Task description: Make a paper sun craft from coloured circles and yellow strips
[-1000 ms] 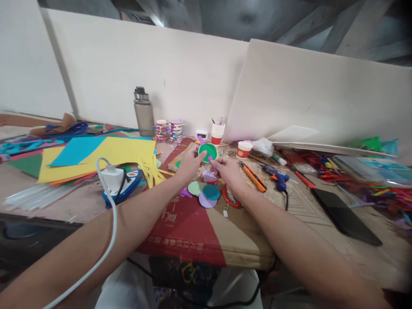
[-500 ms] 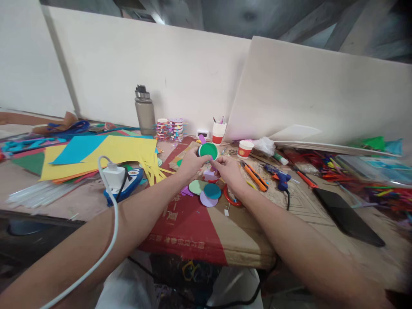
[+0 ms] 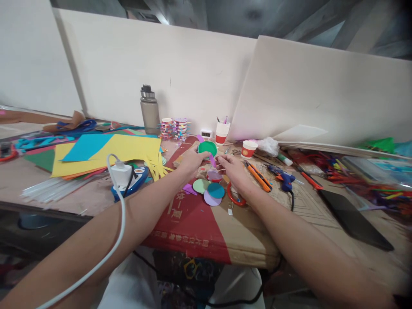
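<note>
Left hand (image 3: 193, 161) and right hand (image 3: 234, 171) bare, forearms (image 3: 148, 210) bare — pale trousers (image 3: 133, 283), off-white cloth.

A single camera, worn on the person's head, looks forward and down across the brown wooden-toned table (image 3: 13, 184). Bare forearms (image 3: 141, 214) run inward from the lower corners, large and close to the lens, while the left hand (image 3: 192, 163) and right hand (image 3: 234, 171) appear smaller, near mid-frame. Pale-trousered legs (image 3: 131, 283) show at the bottom, directly beneath the viewpoint. Tall flat white panels (image 3: 161, 56) face the camera behind the table, with a dim grey ceiling area (image 3: 238, 17) above.
</note>
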Demonstrator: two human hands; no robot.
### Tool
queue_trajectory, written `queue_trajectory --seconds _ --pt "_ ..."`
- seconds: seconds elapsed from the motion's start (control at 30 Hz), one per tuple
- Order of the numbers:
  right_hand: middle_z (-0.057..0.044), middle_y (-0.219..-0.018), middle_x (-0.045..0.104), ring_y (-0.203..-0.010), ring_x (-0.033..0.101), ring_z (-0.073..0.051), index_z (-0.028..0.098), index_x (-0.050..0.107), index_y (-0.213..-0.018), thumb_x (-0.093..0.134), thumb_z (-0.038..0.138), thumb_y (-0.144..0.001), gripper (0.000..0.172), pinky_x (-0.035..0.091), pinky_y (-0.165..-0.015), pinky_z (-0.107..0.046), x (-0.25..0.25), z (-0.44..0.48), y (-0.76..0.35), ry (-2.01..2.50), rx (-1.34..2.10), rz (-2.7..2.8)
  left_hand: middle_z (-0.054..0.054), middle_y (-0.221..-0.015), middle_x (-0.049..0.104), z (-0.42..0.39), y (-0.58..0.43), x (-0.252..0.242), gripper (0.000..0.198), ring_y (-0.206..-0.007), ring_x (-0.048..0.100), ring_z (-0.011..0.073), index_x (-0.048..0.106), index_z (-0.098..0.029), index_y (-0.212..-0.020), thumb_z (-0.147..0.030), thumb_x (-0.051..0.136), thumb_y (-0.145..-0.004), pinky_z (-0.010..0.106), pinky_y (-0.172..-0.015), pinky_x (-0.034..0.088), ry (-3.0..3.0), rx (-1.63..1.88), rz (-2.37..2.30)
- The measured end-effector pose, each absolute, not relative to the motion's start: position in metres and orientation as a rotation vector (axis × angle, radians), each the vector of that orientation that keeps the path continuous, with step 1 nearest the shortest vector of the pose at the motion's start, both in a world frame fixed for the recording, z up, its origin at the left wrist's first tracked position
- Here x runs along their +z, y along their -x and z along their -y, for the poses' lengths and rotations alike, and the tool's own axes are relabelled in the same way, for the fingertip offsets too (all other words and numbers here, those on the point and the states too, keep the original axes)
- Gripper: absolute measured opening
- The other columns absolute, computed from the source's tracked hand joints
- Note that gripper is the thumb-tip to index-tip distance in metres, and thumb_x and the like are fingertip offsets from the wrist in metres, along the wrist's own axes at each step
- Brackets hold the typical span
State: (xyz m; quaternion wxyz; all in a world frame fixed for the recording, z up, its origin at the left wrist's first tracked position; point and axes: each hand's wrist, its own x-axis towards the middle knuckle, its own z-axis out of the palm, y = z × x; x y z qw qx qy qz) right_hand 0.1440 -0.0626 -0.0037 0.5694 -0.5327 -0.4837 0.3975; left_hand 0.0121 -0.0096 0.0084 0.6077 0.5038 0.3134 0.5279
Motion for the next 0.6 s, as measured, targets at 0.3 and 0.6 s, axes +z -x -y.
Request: queue_trajectory --seconds 0.3,0.6 --pt "0.003 -0.068 0.057 -0.057 0.051 -0.011 0.019 0.059 -0.078 0.067 0.040 -0.068 0.024 0.044 -0.055 -0.025 -0.002 0.065 -0.142 1.258 0.866 1.229 -0.003 -0.071 0.058 0.017 -0.011 0.011 0.026 -0.056 0.043 0.0076 0.063 -0.015 -0.091 -0.018 0.067 -0.066 0.021 -0.054 0.035 -1.548 1.187 -0.857" --pt "0.004 -0.060 0.053 -0.056 0.048 -0.012 0.020 0.054 -0.074 0.057 0.031 -0.071 0.012 0.037 -0.053 -0.025 -0.008 0.060 -0.143 1.336 0.660 1.298 0.000 -0.071 0.063 0.014 -0.011 0.004 0.027 -0.060 0.052 0.0115 0.064 -0.014 -0.088 -0.026 0.069 -0.064 0.024 -0.056 0.040 -1.634 1.157 -0.955"
